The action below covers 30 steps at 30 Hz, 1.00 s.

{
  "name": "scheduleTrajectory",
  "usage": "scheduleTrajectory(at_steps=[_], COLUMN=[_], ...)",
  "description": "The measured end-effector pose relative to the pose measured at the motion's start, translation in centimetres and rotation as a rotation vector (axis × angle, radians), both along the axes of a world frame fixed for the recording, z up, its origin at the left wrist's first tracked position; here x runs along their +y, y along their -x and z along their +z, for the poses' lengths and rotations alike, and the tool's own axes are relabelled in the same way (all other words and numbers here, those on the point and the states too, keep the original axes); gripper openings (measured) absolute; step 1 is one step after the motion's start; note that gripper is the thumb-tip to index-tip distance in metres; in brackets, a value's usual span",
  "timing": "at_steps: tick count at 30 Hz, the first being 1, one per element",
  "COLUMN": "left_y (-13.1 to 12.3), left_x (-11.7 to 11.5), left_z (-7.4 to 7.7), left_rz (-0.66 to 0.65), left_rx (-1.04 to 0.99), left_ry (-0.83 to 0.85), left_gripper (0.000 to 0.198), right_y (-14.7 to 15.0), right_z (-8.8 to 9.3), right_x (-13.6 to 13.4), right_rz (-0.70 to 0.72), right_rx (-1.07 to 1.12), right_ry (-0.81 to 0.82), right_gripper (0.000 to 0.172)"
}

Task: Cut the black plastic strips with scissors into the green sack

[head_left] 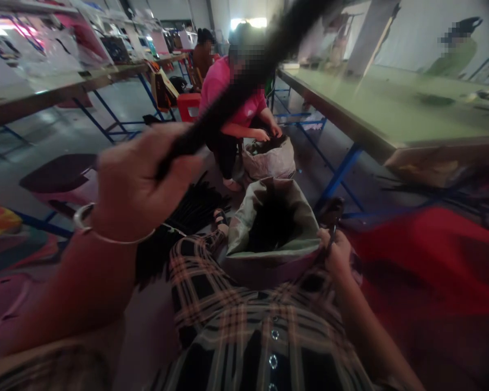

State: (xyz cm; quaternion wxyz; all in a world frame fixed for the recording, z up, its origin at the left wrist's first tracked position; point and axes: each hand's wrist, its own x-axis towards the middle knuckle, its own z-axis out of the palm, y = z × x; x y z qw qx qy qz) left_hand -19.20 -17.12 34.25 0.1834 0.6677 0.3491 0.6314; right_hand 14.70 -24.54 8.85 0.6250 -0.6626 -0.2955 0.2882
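Observation:
My left hand (144,174) is raised close to the camera, its fingers wrapped round one end of a long black strip (236,92). The strip slants up to the right, blurred, so its exact kind does not show. Lower down at the right, my right hand (337,251) is closed on a thin dark tool (333,233) whose tip points up; I cannot make out its kind. That hand is beside the rim of a pale woven sack (242,217) standing between my legs. Inside the sack is a dark mass (271,222). More black strips (201,201) lie in a pile on the floor to the left.
A co-worker in a pink top (214,81) bends over another pale sack (271,163), both hands at its opening. A long table (391,108) stands at right, another table (65,87) at left. Red material (424,260) lies at right; a dark-topped stool (59,174) is at left.

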Motion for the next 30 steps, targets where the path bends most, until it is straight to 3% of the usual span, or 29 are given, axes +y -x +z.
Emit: scheduleTrajectory(at_steps=[3, 6, 8, 12, 14, 16, 18, 21, 24, 27, 30], left_y=[-0.6, -1.4, -1.9, -2.7, -3.0, -3.0, -3.0, -2.8, -3.0, -3.5, -4.3], left_x=[0.1, 0.0, 0.0, 0.0, -0.1, -0.3, -0.6, -1.2, -1.5, -1.2, 0.1], left_z=[-0.3, -2.9, -6.3, -15.7, -20.0, -23.3, -25.5, -27.3, -27.9, -28.3, -28.7], left_rz=[-0.061, -0.066, -0.097, -0.288, -0.352, -0.356, -0.34, -0.333, -0.318, -0.244, -0.136], left_rx=[0.541, 0.503, 0.513, 0.914, 1.015, 1.006, 0.937, 0.852, 0.822, 0.891, 0.979], left_ry=[-0.045, 0.082, 0.228, 0.465, 0.614, 0.674, 0.679, 0.717, 0.761, 0.779, 0.742], left_gripper=[0.04, 0.043, 0.035, 0.042, 0.047, 0.045, 0.046, 0.045, 0.041, 0.038, 0.039], right_y=[2.4, 4.3, 5.1, 6.2, 6.4, 6.4, 5.9, 4.7, 3.8, 4.1, 5.0], right_z=[0.7, 0.6, 0.1, -1.6, -2.3, -2.6, -2.2, -1.0, -0.4, -1.3, -3.2], right_x=[0.0, 0.1, 0.1, 0.3, 0.4, 0.4, 0.4, 0.8, 1.7, 2.1, 1.5], right_rz=[0.125, 0.219, 0.29, 0.414, 0.437, 0.434, 0.401, 0.33, 0.341, 0.457, 0.605], right_rx=[0.15, 0.266, 0.342, 0.501, 0.533, 0.504, 0.38, 0.02, -0.381, -0.694, -0.993], right_ry=[-0.016, 0.004, 0.018, 0.1, 0.166, 0.198, 0.18, 0.113, 0.196, 0.361, 0.365], right_gripper=[0.038, 0.039, 0.04, 0.047, 0.051, 0.053, 0.053, 0.048, 0.044, 0.047, 0.047])
